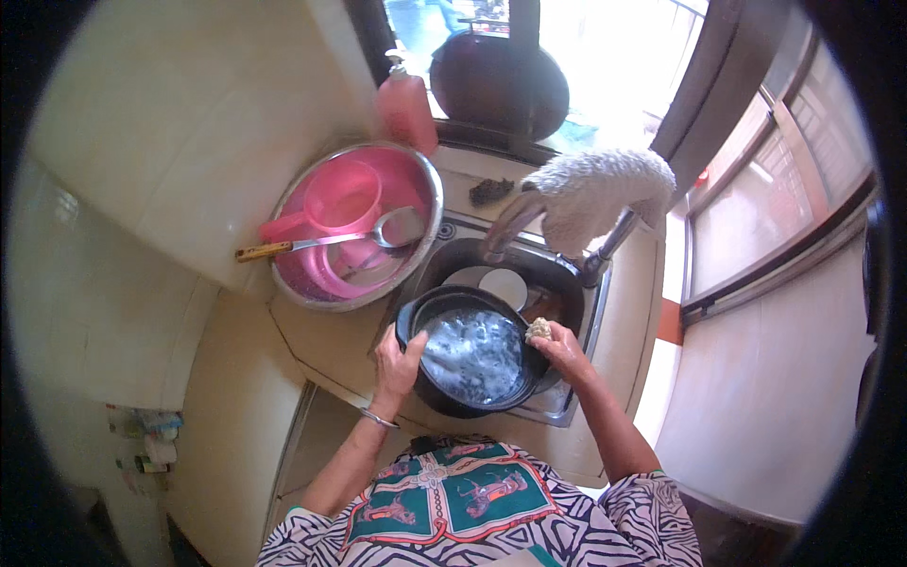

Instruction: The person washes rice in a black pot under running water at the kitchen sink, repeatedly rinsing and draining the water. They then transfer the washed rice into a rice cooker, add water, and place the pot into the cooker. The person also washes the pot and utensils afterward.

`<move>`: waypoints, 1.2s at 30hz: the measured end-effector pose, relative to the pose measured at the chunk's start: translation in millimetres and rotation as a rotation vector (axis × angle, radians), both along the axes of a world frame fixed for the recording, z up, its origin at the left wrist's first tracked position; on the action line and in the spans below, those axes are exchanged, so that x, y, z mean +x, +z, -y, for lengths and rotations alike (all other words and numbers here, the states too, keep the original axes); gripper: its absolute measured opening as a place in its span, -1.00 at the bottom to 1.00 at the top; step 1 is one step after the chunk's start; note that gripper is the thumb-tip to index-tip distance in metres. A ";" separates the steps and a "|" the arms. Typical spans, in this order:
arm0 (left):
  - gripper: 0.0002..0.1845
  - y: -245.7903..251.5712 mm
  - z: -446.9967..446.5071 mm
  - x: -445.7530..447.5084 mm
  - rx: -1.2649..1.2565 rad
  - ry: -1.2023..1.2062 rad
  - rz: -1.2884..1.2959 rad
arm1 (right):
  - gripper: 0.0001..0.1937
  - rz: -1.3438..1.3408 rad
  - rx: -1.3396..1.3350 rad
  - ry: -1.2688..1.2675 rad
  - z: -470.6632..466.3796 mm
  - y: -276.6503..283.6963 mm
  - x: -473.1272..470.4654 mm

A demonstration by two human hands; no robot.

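Note:
A round black pot (473,354) with sudsy water in it is held over the near side of the metal sink (460,249). My left hand (401,363) grips the pot's left rim and handle, with the thumb on the inside. My right hand (563,349) pinches a small pale scrubber (538,330) at the pot's right rim. Behind the pot, a white dish (504,285) lies in the sink. The sink's faucet (601,256) stands at the right, and a light, fluffy cloth (602,188) hangs over its upper part.
Left of the sink, a large basin (436,205) holds a pink dipper (343,195) and a ladle with a wooden handle (263,251). A pink pump bottle (408,110) stands by the window. A dark scrubbing pad (490,191) lies on the counter behind the sink.

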State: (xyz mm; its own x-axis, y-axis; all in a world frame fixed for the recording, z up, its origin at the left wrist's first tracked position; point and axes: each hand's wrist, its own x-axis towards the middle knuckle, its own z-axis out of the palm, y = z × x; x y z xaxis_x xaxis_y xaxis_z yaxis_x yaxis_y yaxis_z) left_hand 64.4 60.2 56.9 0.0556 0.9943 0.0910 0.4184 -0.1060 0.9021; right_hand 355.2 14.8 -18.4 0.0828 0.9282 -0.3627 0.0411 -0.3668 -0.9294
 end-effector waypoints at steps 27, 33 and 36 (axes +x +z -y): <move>-0.59 117.1 -37.0 82.2 0.195 -0.379 -0.668 | -0.73 -0.540 -0.242 -0.201 49.0 -11.6 -62.0; -0.60 66.6 7.7 16.2 -0.119 -0.082 0.111 | -0.76 0.014 0.109 -0.204 27.5 9.7 -21.8; -0.62 25.6 30.5 4.8 -0.222 0.100 0.351 | -0.72 0.185 0.306 -0.169 16.3 32.7 -12.4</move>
